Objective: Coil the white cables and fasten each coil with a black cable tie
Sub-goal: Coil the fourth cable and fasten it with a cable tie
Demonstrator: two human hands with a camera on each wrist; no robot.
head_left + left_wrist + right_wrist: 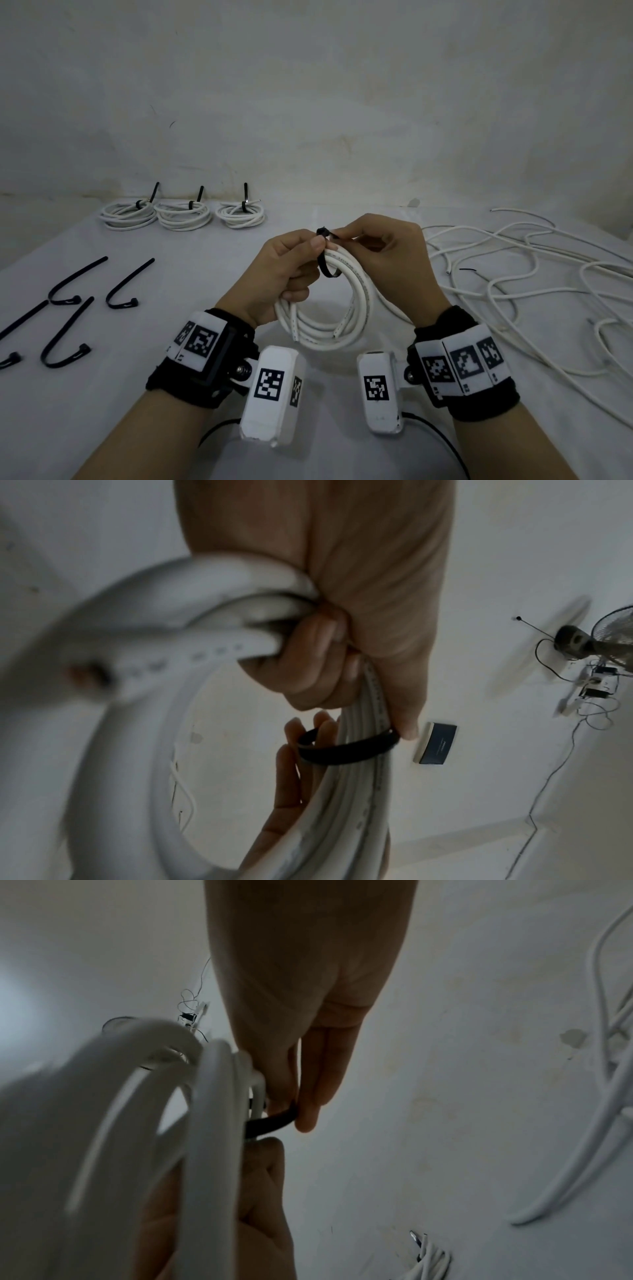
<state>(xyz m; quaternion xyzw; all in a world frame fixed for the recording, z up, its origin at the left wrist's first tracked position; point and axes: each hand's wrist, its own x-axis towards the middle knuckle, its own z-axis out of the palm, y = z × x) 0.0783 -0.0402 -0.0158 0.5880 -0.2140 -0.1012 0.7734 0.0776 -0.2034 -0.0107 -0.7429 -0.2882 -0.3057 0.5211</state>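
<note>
Step in hand: tying coil four. Left hand (284, 270) gripped the coiled white round cable (325, 308) above the grey cloth-covered tabletop (342, 445). Right hand (387, 253) pinched the black plastic cable tie (325, 265), looped loosely round the bundle. Next likely needs the tail pulled through the head until snug. Three tied white coils (183, 214) sat at back. No containers visible.

White coil (329, 308) looped by a black tie (325, 263)
The coil is held upright above the table; the tie is wrapped loosely around its top strands.
</note>
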